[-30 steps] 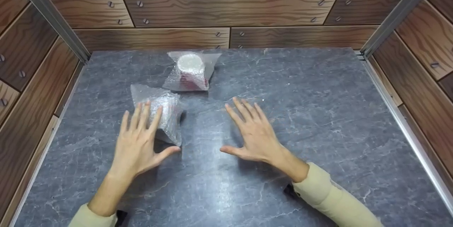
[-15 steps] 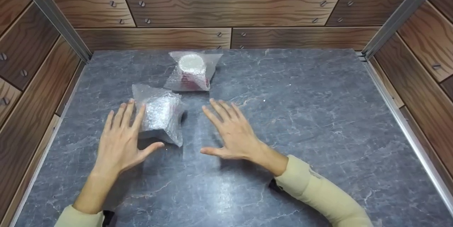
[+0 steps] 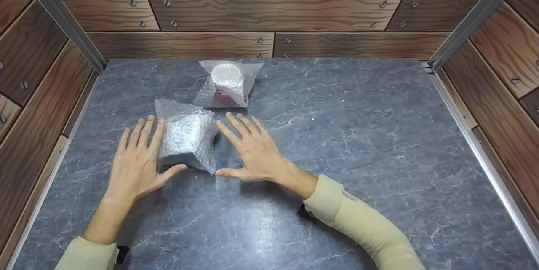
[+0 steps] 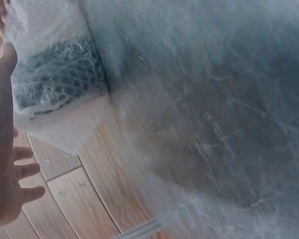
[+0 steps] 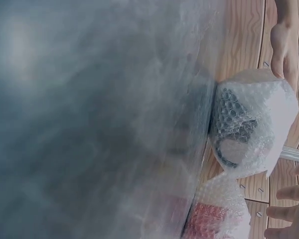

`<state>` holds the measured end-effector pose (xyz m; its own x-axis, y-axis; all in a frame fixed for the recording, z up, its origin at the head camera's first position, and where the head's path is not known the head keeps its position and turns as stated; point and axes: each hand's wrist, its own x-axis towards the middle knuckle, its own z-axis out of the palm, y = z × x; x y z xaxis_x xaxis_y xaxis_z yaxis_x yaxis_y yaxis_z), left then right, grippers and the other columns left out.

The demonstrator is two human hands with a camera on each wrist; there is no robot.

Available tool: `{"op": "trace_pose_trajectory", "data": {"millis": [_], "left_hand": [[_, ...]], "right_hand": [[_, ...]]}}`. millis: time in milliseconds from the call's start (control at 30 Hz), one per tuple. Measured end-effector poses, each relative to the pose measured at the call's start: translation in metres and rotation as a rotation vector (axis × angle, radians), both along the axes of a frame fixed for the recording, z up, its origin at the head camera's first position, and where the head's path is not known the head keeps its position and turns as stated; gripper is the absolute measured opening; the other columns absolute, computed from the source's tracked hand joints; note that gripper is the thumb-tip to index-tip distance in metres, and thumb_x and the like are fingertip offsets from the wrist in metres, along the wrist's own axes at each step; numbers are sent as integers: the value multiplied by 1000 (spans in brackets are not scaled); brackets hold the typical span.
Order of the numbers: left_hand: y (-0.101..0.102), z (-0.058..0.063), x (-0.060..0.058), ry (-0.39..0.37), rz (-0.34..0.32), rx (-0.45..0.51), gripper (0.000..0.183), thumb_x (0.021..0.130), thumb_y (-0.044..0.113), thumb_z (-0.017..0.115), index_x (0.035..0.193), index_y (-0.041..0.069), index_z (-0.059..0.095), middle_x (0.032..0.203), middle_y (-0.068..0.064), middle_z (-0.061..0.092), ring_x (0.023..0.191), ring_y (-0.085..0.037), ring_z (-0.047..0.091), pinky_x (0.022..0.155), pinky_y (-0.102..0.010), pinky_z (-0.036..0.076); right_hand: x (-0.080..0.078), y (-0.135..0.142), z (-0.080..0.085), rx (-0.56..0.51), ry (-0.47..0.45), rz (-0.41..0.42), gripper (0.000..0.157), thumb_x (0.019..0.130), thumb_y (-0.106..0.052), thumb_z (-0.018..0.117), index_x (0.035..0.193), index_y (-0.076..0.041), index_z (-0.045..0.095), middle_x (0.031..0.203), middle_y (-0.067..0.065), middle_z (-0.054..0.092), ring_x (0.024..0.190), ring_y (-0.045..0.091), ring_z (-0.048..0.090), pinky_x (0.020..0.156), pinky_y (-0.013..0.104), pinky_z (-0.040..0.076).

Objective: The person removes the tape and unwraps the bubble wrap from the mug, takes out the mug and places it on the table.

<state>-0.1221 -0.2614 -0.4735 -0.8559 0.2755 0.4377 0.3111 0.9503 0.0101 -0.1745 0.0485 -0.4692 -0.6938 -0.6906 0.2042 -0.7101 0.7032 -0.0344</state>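
Observation:
In the head view, a bubble-wrapped package [image 3: 185,133] stands on the table left of the middle. Its wrap shows dark contents in the left wrist view and in the right wrist view. My left hand [image 3: 137,162] is at its left side, fingers straight and thumb spread toward the front. On the opposite side is my right hand [image 3: 254,152], also with straight fingers, a small gap from the wrap. Whether the left fingers touch the wrap I cannot tell. Behind it stands a second bubble-wrapped package [image 3: 227,89], with a pale round top and red lower part.
The grey marbled table [image 3: 370,143] spreads to the right and in front of both packages. Wood-patterned walls [image 3: 337,11] enclose the back and both sides. A metal rail [image 3: 484,152] runs along the right edge.
My right hand has moved left toward the nearer package. My left hand has shifted left, from partly over that package to its left side. Both packages stay in place.

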Motion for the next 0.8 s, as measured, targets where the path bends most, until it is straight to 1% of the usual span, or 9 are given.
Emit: {"op": "trace_pose_trajectory", "data": {"millis": [167,267,500,633,800], "left_hand": [[-4,-3,-3,-25,15,8,121,83,95,41,162,4,36,161,-28,45,149,-49,45,123,-68,36],[-6,-3,-6,-32,21,11,122,82,94,46,162,3,35,159,-29,47,147,-50,46,123,-68,36],[-8,-5,-11,-30,17,5,122,82,94,47,162,3,36,154,-31,52,144,-51,49,122,-68,37],[-9,-7,-12,-32,17,2,122,82,95,47,162,3,36,153,-31,53,143,-51,50,121,-68,38],[-11,-8,-16,-4,10,-27,123,81,95,45,161,2,37,150,-32,54,141,-51,51,121,-68,39]], "right_hand": [[-4,-10,0,31,-13,25,112,89,-89,47,170,-20,13,177,14,20,162,37,29,132,60,26],[-7,-15,0,45,-25,44,111,89,-89,45,171,-21,12,178,13,18,162,37,28,132,60,26],[-13,-28,1,74,-1,54,110,89,-90,44,171,-24,11,178,11,16,161,35,30,132,56,27],[-15,-33,1,96,-5,64,110,89,-91,41,171,-24,10,179,12,15,162,36,29,132,56,28],[-19,-36,2,99,9,61,109,89,-91,42,171,-24,12,178,13,18,161,36,31,132,55,29]]}}
